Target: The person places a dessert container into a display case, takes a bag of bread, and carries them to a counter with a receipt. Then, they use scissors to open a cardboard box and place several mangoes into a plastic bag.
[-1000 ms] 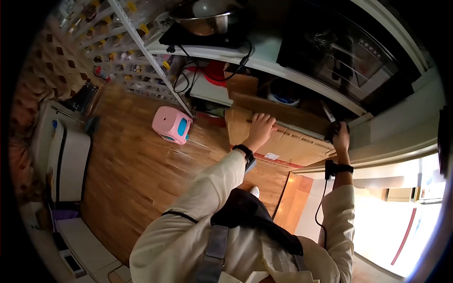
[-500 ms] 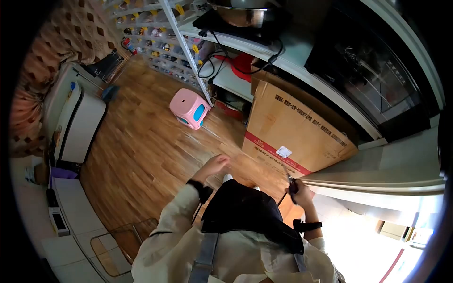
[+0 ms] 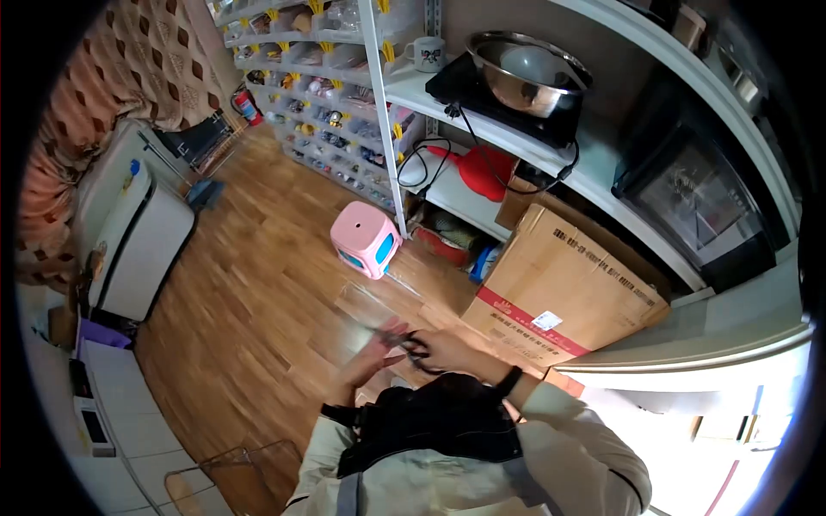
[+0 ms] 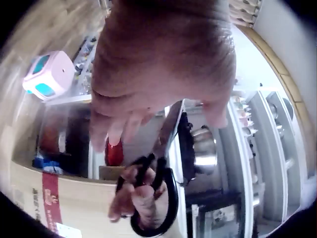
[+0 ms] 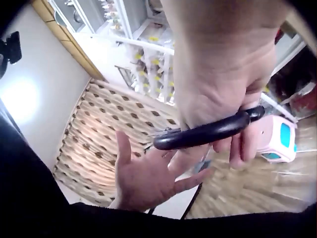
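Observation:
Black-handled scissors [image 3: 416,346] are gripped in my right hand [image 3: 443,351], in front of my body. In the left wrist view, the right fingers [image 4: 143,198] pass through the handle loops [image 4: 172,203], and the blades [image 4: 168,126] point up towards my left hand [image 4: 163,64]. The right wrist view shows my left hand [image 5: 146,181] with fingers spread and palm visible, close beside the scissors' handle [image 5: 203,133]. Whether the blades touch that palm, I cannot tell. A large cardboard box [image 3: 576,279] with a red stripe leans against the shelving, touched by neither hand.
A pink stool [image 3: 366,236] stands on the wooden floor [image 3: 258,301]. Shelving [image 3: 456,202] behind the box holds a steel bowl [image 3: 533,96], cables and a red item [image 3: 483,175]. Drawers of small parts [image 3: 331,112] stand behind the stool; a white cabinet [image 3: 142,249] is at left.
Both hands have left the cardboard box and come together before my body, the right carrying the scissors leftwards. The box stands more upright than a second ago, and the view has shifted.

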Demonstrator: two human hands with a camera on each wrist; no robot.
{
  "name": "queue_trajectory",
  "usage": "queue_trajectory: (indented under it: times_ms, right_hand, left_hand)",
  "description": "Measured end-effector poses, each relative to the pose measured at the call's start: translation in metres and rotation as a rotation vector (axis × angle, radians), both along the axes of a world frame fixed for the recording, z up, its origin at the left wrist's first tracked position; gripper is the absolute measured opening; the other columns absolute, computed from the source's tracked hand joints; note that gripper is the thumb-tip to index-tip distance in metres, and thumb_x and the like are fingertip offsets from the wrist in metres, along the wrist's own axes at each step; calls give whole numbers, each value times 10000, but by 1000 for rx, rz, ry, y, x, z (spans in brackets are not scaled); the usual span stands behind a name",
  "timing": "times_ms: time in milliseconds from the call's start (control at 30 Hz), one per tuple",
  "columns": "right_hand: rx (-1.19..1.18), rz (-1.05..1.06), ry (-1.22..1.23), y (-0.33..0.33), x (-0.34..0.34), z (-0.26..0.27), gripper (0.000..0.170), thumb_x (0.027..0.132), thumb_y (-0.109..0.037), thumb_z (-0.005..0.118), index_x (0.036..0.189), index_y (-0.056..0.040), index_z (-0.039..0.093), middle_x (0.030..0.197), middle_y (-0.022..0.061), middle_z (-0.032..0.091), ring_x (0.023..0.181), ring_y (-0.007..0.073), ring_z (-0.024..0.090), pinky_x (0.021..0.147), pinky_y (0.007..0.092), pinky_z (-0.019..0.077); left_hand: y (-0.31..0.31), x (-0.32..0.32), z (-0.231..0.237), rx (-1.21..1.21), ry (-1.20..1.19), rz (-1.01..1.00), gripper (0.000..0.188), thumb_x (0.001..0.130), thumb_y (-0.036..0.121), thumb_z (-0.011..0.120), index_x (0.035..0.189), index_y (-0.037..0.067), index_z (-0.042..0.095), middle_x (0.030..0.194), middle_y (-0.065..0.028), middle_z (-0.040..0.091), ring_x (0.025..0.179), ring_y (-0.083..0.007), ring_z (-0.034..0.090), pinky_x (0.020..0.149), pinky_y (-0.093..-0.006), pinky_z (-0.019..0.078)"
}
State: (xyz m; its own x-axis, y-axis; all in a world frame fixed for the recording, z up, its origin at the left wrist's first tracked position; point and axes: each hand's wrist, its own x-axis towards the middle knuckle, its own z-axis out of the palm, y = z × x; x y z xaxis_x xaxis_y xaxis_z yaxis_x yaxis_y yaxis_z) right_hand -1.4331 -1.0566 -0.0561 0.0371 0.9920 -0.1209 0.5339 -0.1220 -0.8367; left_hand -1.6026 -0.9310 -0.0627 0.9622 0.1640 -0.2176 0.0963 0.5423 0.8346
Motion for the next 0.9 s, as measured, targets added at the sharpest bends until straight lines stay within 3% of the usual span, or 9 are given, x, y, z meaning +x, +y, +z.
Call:
queue_trajectory:
  times_ms: [167, 267, 333, 400, 533, 600, 667, 733, 900]
  right_hand:
    - [50, 96, 46, 78, -45, -7, 450, 707, -262, 632, 1051, -41, 444, 775, 170, 580, 704, 339, 569, 624, 403, 444]
    - [-53, 156, 192, 104, -53, 2, 536, 678, -275, 671, 1096, -23, 449, 975, 160, 521, 891, 320, 516, 798, 365, 410]
    - [-92, 203, 90, 117, -55, -3, 536, 727, -228, 649, 1164, -25, 415, 990, 129, 531, 882, 256, 527, 787, 333, 419]
    - [-113, 85, 402, 122, -49, -17, 438, 779, -185, 602, 1174, -62, 456, 800, 126, 592, 745, 208, 589, 638, 305, 456]
    - [-63, -249, 845, 153, 17, -65, 189, 811, -87, 566, 982, -6, 571, 922, 109, 612, 822, 130, 594, 709, 247, 478]
    - [27, -446, 466, 168, 62, -154, 171, 854, -103, 465, 945, -8, 575, 933, 127, 606, 772, 196, 616, 669, 295, 498]
    - [-455, -516, -259, 186, 108, -199, 305, 800, -166, 505, 1049, 9, 515, 906, 169, 603, 798, 294, 601, 677, 348, 497]
    - [-616, -344, -534, 198, 157, -264, 427, 748, -187, 524, 1125, 0, 453, 977, 231, 548, 901, 367, 544, 762, 399, 462]
    - [-241, -484, -909, 230, 238, -387, 631, 713, -194, 590, 1236, -16, 285, 1137, 259, 435, 1100, 354, 410, 886, 444, 367]
  left_hand:
    - [66, -13, 18, -32, -11, 225, 419, 900, 366, 357, 1194, 70, 395, 1089, -92, 528, 1071, -210, 462, 920, -381, 351]
    - [91, -16, -5, -35, -168, 449, 317, 927, 300, 294, 854, 58, 487, 603, -45, 498, 770, -195, 543, 882, -379, 388]
    - [94, -12, -4, -173, -79, 722, 379, 919, 349, 323, 631, 108, 374, 429, 26, 231, 571, -144, 441, 876, -381, 387]
    - [103, -17, -15, -254, -122, 737, 381, 918, 353, 333, 631, 106, 372, 424, 35, 218, 535, -120, 370, 867, -371, 392]
    - [119, -39, -34, -186, 147, 814, 390, 910, 383, 354, 613, 129, 364, 421, 42, 220, 421, -88, 248, 776, -316, 432]
    - [119, -63, -71, -177, 377, 927, 387, 912, 370, 356, 604, 136, 357, 422, 45, 217, 432, -88, 266, 735, -286, 438]
    - [115, -62, -73, -259, 639, 1156, 363, 913, 358, 367, 621, 142, 382, 432, 45, 228, 440, -88, 265, 625, -257, 404]
    - [111, -96, -104, -204, 595, 980, 314, 905, 356, 395, 738, 101, 473, 487, 22, 277, 487, -92, 330, 747, -260, 432]
    - [94, -88, -173, -309, 887, 1085, 342, 916, 349, 363, 709, 93, 457, 464, 36, 222, 464, -87, 273, 622, -240, 320]
